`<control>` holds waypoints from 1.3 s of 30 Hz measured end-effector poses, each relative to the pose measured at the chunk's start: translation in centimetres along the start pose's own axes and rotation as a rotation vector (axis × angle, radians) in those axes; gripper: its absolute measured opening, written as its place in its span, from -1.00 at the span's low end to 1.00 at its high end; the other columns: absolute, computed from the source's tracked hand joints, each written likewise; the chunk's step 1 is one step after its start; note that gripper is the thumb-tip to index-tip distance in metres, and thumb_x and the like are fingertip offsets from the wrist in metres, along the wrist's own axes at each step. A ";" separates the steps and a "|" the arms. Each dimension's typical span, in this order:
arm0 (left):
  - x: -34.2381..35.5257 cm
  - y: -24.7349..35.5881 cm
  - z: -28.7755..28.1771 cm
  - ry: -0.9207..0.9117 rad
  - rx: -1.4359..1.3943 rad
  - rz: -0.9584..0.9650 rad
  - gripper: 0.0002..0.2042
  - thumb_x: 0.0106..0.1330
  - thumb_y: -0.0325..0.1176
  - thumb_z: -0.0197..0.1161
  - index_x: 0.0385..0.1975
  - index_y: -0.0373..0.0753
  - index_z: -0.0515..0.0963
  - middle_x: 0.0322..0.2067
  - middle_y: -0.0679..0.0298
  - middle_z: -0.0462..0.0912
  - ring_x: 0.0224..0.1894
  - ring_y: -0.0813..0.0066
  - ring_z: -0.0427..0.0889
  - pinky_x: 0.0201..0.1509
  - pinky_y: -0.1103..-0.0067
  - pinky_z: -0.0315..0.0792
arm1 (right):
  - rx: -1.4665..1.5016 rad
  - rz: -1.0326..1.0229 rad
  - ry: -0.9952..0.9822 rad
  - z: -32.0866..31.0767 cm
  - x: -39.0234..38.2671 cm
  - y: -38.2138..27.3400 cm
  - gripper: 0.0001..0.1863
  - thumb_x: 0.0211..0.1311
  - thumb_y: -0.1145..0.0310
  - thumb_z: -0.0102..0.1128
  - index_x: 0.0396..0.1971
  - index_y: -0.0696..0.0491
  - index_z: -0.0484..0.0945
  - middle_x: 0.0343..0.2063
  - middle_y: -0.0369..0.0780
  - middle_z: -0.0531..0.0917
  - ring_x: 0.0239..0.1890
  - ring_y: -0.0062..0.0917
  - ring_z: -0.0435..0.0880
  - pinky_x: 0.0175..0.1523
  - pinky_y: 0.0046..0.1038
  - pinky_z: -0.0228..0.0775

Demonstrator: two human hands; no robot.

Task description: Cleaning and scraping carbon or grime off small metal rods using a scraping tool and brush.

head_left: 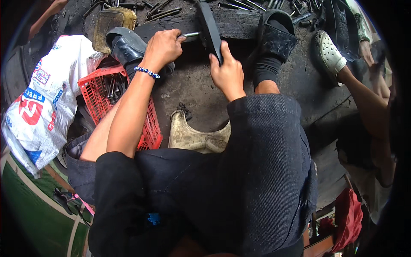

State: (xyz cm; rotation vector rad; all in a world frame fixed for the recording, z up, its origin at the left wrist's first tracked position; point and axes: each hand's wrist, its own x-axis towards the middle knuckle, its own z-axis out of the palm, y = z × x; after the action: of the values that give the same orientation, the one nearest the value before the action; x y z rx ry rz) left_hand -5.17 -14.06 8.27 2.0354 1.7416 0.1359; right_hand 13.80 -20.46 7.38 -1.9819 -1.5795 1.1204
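Clock read from the lap, 12 straight ahead. Dark shorts (269,141) nearest, coarse ribbed weave; just past at 12, a scuffed cream plate (184,132) with a scooped edge, kind unclear. Red basket (153,124) at 10:30, thin perforated plastic, tilted, loose metal pieces (114,88) inside. Next out, the hands. Right hand (229,76) just past 12: grip pinches the near end of a black slab (209,32), thumb on its left, index finger along its right. Slab is flat, matte, straight-edged, long axis roughly 11:30–5:30. Left hand (162,49) at 11:30: grip closed with fingers curled on a slim shiny metal rod (191,34), which sticks out toward 3, long axis about 9–3. Key relation: slab sits at 2–3 from the left grip, rod runs crosswise to it, free end at the slab's left side; contact can't be told. Left hand nearer the rod, right nearer the slab. Beyond, at 12, a curved rough black block (239,25); farther at 11:30, long dull metal bars (165,14) lie loose on dark, gritty ground.
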 end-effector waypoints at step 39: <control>-0.8 1.6 -0.9 0.000 0.059 -0.088 -0.78 0.21 -0.25 0.21 -0.43 -0.31 0.55 -0.47 0.03 0.61 -0.35 -0.02 0.60 -0.28 0.25 0.46 | 0.230 0.114 -0.103 -0.6 -8.0 5.1 -0.51 0.15 0.39 0.26 0.10 0.14 0.41 -0.52 -0.12 0.63 -0.45 -0.59 0.64 -0.34 -0.54 0.42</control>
State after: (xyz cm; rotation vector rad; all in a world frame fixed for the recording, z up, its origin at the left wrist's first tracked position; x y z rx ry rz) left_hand -4.21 -14.72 9.87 1.9958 1.8515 0.0569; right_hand 17.14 -29.35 6.97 -1.9070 -1.3309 1.4012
